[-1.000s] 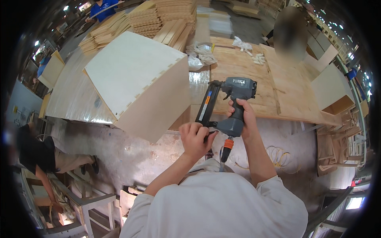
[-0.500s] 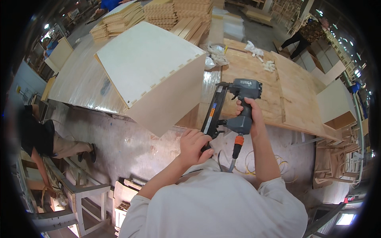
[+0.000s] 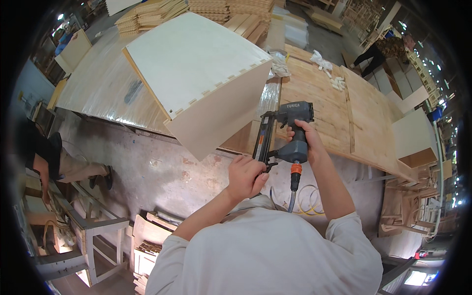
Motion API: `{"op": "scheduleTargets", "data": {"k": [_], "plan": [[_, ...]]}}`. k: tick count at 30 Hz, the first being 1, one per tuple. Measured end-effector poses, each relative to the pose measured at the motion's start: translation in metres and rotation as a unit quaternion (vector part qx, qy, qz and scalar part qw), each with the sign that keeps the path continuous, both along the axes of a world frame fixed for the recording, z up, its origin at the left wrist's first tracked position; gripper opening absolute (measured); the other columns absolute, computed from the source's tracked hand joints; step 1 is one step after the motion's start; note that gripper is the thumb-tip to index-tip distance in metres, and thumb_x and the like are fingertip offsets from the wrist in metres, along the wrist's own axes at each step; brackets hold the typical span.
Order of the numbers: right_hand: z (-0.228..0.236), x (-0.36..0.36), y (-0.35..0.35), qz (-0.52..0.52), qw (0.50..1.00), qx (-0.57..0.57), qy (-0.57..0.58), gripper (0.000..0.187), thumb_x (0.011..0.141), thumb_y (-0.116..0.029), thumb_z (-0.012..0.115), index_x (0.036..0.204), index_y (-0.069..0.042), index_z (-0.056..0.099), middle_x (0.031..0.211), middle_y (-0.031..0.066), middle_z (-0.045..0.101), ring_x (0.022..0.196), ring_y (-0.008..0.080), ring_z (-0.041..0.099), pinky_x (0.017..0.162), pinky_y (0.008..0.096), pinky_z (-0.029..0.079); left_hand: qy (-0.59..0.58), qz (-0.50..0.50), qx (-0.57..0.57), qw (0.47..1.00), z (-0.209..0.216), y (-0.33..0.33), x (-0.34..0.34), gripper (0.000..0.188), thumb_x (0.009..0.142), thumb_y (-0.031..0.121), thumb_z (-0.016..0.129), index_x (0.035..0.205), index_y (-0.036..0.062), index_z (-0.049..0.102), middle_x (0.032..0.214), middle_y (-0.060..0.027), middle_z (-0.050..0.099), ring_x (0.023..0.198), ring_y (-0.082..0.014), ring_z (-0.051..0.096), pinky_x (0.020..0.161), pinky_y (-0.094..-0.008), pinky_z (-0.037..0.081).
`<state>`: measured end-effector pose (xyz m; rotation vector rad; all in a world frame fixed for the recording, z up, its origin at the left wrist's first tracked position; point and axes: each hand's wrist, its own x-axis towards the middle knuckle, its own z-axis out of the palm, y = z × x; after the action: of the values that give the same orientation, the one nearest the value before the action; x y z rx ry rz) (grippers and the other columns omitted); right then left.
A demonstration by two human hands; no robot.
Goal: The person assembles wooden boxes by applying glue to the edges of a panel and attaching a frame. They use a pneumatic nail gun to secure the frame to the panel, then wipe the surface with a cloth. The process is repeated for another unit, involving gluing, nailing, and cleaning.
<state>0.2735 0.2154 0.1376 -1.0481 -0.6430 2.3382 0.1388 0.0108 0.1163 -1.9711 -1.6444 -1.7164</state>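
Observation:
My right hand is wrapped round the handle of a dark grey pneumatic nail gun. An orange coupling joins an air hose to the handle's base. The gun's long black magazine slants down toward me, and my left hand is closed round its lower rear end. Part of that end is hidden under the fingers. Ahead and to the left, a wooden box with a whitish top panel and finger-jointed edge rests on the worktable. The gun is held just right of the box, apart from it.
A wooden table surface extends right, with white crumpled scraps on it. Stacked wooden parts stand behind the box. A coiled yellow hose lies on the floor. One person works at left, another at far right.
The nail gun has shifted slightly left and turned a little, still in both hands. The view has shifted, so the box appears higher and further right. The person at left leans lower.

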Motion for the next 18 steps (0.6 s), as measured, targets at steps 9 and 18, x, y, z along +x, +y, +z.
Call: {"op": "scheduleTargets", "data": {"k": [9,18], "plan": [[0.012,-0.015,-0.026,0.036,0.999,-0.001,0.001,0.019,0.085,-0.020,0.060,0.088,-0.003,0.051,0.072,0.0071,0.056,0.062,0.0148,0.056,0.059,0.0309,0.051,0.055,0.066,0.064,0.994,0.006,0.019,-0.028,0.014,0.077,0.022,0.058,0.081,0.0079,0.059,0.077,-0.0091,0.057,0.072,-0.0287,0.053,0.068,-0.0419,0.040],[0.173,0.020,-0.042,0.114,0.893,0.408,-0.151,0.035,0.078,-0.018,0.064,0.104,0.002,0.054,0.078,0.0124,0.060,0.048,0.0191,0.055,0.043,0.0316,0.047,-0.042,0.266,0.133,0.954,0.009,-0.045,-0.062,0.040,0.071,0.012,0.073,0.105,0.0055,0.053,0.105,-0.0097,0.055,0.096,-0.0291,0.050,0.087,-0.0422,0.039]]}}
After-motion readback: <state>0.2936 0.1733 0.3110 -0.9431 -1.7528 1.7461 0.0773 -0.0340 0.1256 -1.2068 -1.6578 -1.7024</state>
